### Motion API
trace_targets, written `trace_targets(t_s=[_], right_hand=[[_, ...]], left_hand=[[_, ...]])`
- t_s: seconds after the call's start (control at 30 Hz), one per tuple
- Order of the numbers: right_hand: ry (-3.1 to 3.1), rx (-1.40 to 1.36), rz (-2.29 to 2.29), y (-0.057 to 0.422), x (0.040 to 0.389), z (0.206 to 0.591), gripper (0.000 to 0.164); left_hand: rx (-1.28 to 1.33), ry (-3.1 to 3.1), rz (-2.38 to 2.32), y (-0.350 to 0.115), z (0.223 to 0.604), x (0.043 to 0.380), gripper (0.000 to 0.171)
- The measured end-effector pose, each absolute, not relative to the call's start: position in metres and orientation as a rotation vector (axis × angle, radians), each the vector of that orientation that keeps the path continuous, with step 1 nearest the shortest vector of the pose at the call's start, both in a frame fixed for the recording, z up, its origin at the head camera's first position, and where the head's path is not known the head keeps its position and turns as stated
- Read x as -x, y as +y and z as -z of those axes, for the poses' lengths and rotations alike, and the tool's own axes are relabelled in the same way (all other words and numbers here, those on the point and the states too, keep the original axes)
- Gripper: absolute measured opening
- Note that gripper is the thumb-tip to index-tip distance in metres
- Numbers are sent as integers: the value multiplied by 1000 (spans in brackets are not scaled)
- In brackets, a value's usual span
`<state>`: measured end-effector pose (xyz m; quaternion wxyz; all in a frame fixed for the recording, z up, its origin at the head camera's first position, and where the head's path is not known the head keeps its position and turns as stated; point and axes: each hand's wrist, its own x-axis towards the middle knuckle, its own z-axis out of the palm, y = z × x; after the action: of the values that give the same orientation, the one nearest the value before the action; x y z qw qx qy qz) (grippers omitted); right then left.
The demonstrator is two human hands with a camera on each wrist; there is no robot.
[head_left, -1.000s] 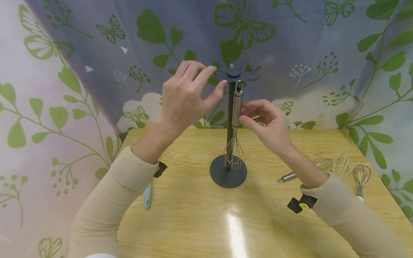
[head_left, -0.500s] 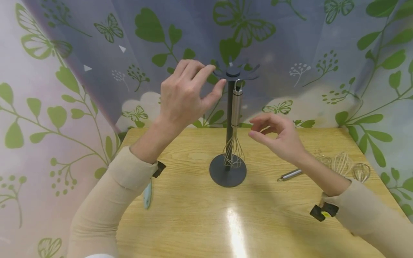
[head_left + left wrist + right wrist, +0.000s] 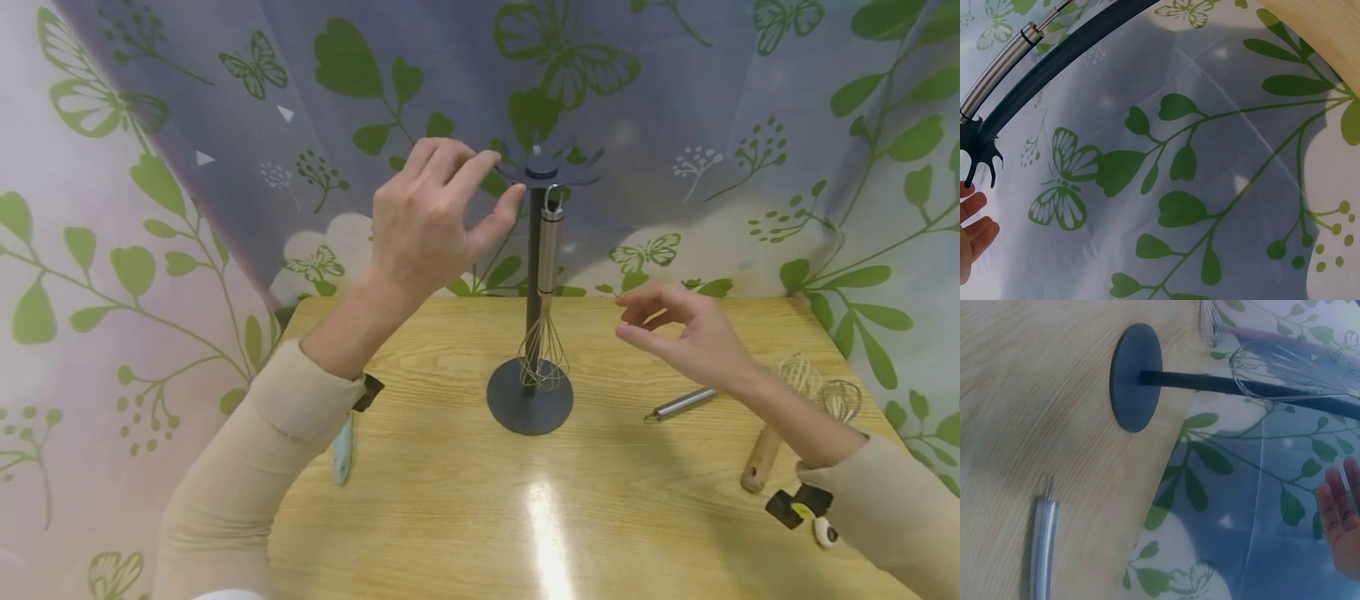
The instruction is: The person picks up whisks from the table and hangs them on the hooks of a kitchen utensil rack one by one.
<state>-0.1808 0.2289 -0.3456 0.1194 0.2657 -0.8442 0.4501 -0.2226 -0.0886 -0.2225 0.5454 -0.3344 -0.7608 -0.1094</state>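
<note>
A steel-handled whisk (image 3: 551, 250) hangs by its loop from the dark utensil stand (image 3: 532, 325), wires down near the round base. In the head view my left hand (image 3: 431, 217) is raised at the left of the stand's top hooks. Its index fingertip is at a hook tip; the thumb is spread apart below. The left wrist view shows a fingertip at the end of a hook (image 3: 991, 172), but whether it presses cannot be told. To the right of the stand, my right hand (image 3: 686, 329) hovers above the table with loosely bent fingers, holding nothing.
On the table's right lie another steel-handled whisk (image 3: 682, 403), a wooden-handled whisk (image 3: 761, 458) and a white-handled whisk (image 3: 840, 400), partly hidden by my right arm. A light-blue handle (image 3: 342, 454) lies beside my left forearm. Patterned curtain (image 3: 637, 150) surrounds the table.
My right hand has left the hanging whisk's handle and moved right and down, away from the stand. My left hand has stayed by the hooks. The whisk still hangs.
</note>
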Motion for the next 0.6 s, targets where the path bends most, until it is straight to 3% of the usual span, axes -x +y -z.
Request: trace_targets(t_s=[0.6], right_hand=[[-2543, -802, -1118, 263, 183, 364, 34]], left_hand=[[795, -1797, 246, -89, 222, 222, 35]])
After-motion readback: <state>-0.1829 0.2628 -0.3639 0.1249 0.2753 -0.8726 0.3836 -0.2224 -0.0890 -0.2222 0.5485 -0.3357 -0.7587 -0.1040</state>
